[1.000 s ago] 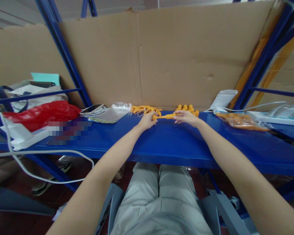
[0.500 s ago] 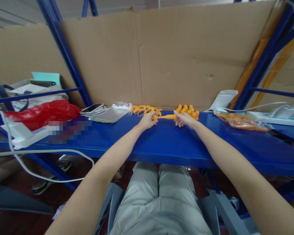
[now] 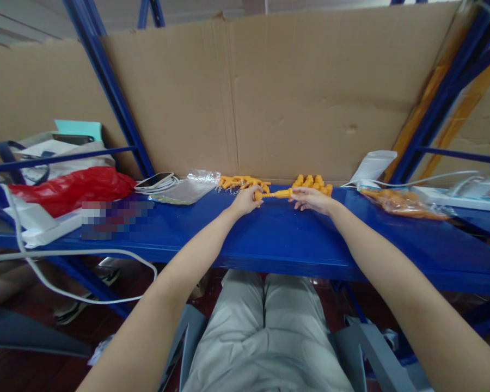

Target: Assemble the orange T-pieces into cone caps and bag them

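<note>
A slim orange plastic rod-shaped piece point(image 3: 278, 194), thicker toward its right end, is held level just above the blue shelf between both hands. My left hand point(image 3: 246, 202) is closed around its left end. At the right end, the thumb and forefinger of my right hand point(image 3: 313, 200) pinch the tip, the other fingers loosely bent. Behind my left hand lies a heap of orange plastic pieces with small metal chains point(image 3: 240, 182). Orange knobbed pieces point(image 3: 309, 180) stand grouped behind my right hand, which partly hides them.
On the blue shelf point(image 3: 277, 245), a clear plastic bag point(image 3: 190, 190) and a phone point(image 3: 157, 181) with a white cable lie left. Further left is a red bag point(image 3: 77, 189). To the right lie a bag of orange parts point(image 3: 402, 203) and a white power strip point(image 3: 461, 197). Cardboard point(image 3: 289, 92) rises behind.
My right hand has shifted slightly right along the orange piece and its fingers have straightened a little, so more of the piece's right end shows. My left hand stays where it was.
</note>
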A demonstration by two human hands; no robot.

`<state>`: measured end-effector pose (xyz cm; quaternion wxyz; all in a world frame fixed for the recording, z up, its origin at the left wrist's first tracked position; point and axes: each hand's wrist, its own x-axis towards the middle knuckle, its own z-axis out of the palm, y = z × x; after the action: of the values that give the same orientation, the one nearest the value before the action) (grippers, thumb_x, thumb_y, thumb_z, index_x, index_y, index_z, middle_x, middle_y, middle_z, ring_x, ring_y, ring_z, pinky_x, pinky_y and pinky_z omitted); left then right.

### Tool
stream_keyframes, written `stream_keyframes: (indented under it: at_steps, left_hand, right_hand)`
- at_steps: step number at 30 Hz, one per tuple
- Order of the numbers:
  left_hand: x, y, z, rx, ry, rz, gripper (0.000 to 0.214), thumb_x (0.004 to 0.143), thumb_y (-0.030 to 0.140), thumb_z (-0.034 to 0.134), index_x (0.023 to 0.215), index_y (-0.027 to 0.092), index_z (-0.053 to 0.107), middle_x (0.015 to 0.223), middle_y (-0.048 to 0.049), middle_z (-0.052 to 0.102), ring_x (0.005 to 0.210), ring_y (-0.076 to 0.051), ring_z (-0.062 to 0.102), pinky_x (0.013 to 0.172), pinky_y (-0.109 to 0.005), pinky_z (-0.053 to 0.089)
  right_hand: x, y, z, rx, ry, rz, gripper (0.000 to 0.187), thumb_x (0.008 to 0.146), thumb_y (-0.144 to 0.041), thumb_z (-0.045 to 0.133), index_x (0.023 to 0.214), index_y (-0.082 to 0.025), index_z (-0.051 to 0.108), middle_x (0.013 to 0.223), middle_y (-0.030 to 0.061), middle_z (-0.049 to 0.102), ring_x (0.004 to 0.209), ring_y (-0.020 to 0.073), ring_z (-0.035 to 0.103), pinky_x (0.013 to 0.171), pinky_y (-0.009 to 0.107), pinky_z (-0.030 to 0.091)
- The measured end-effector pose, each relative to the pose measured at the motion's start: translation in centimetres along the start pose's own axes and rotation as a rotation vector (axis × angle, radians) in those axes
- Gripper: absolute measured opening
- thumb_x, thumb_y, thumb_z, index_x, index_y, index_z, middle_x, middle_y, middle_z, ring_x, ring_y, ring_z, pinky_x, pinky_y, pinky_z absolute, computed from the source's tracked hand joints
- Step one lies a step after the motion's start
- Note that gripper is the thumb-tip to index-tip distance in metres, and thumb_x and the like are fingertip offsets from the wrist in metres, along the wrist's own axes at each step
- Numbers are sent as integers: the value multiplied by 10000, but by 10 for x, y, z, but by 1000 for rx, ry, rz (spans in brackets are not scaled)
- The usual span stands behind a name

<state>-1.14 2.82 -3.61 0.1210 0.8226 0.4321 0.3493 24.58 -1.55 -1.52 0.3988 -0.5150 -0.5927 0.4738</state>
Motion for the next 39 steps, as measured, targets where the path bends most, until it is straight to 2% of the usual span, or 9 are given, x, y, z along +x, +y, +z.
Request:
stream_keyframes:
  at_steps: [3,4,9,14,19,25,33,36,39]
  left_hand:
    - [-1,3,-1,15,5,30,321,744,152,719,1047,179,618,576,79,547,543,-108,535,551,-213,401]
    - [-2,3,-2,15,6,33,320,742,154,722,1044,179,621,580,78,553,545,-108,536,561,-216,408]
    - [-2,4,-1,-14,8,22,323,741,148,728,1043,167,616,597,68,577,549,-109,554,573,-216,424]
    - [0,0,1,-33,8,24,317,749,146,717,1041,171,598,600,70,584,531,-102,561,523,-193,400]
    - [1,-3,2,-20,-3,50,316,752,153,701,1050,176,598,607,65,604,536,-102,569,524,-193,406]
    - [-2,4,-1,-5,-9,6,332,763,139,706,1082,155,614,588,56,590,540,-123,562,567,-223,424]
    - [-4,9,-2,-3,4,37,316,760,116,711,1058,168,617,599,55,608,564,-124,573,602,-229,437]
    - [-2,5,-1,-14,2,43,310,767,127,704,1059,173,614,595,56,604,556,-122,574,592,-227,445]
    - [-1,2,-1,-12,-4,33,316,773,141,701,1075,166,612,602,54,597,551,-122,572,585,-226,448]
  right_hand:
    - [-2,-3,3,-15,0,6,64,928,-188,632,984,-174,659,846,40,733,541,72,588,489,164,468]
    - [-3,-4,5,-25,-1,10,68,939,-213,623,903,-167,658,786,37,720,526,72,572,485,166,461]
    - [-3,-7,9,-61,19,41,405,999,-424,515,682,-177,570,539,18,581,439,76,485,409,174,376]
    - [-2,-8,14,-73,33,34,401,994,-501,479,741,-200,558,559,25,596,439,93,495,372,180,346]
    - [-8,-12,18,-59,111,38,259,1009,-383,499,892,-171,591,865,101,734,527,92,585,414,181,367]
    - [-12,-12,11,-14,-1,11,57,958,-221,602,982,-173,619,946,80,751,567,71,601,502,155,438]
    - [-5,-8,13,-100,36,56,452,955,-570,520,764,-171,612,678,100,675,505,117,555,473,230,443]
    - [-5,-9,13,-107,40,53,466,971,-572,482,833,-155,638,778,134,702,514,110,560,446,220,412]
    - [-5,-8,12,-72,26,31,281,967,-412,575,1079,-164,645,1027,140,730,600,104,622,440,184,413]
